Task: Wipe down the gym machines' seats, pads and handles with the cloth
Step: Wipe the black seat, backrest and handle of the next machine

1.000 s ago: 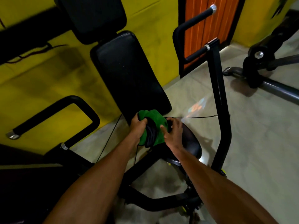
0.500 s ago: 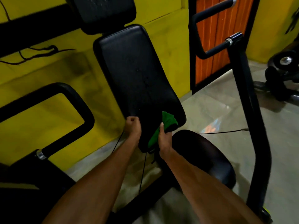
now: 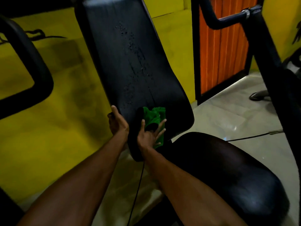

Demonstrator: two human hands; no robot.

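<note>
A tall black back pad (image 3: 130,62) with droplets on it leans away from me at the centre. The green cloth (image 3: 152,118) lies flat against the pad's lower end. My right hand (image 3: 150,134) presses the cloth onto the pad with spread, straight fingers. My left hand (image 3: 117,122) grips the pad's lower left edge, thumb on the front and fingers hidden behind it. The round black seat (image 3: 228,173) sits below and to the right of the pad.
A thick black handle loop (image 3: 35,75) stands at the left. A black upright post (image 3: 276,82) with a side handle (image 3: 228,18) stands at the right. A thin cable (image 3: 136,196) hangs between my forearms. Yellow wall, orange door (image 3: 223,51), pale tiled floor (image 3: 228,115).
I have come closer to the machine. The cloth has gone from between both hands at the seat onto the back pad under my right hand, whose fingers have spread. My left hand has taken the pad's edge.
</note>
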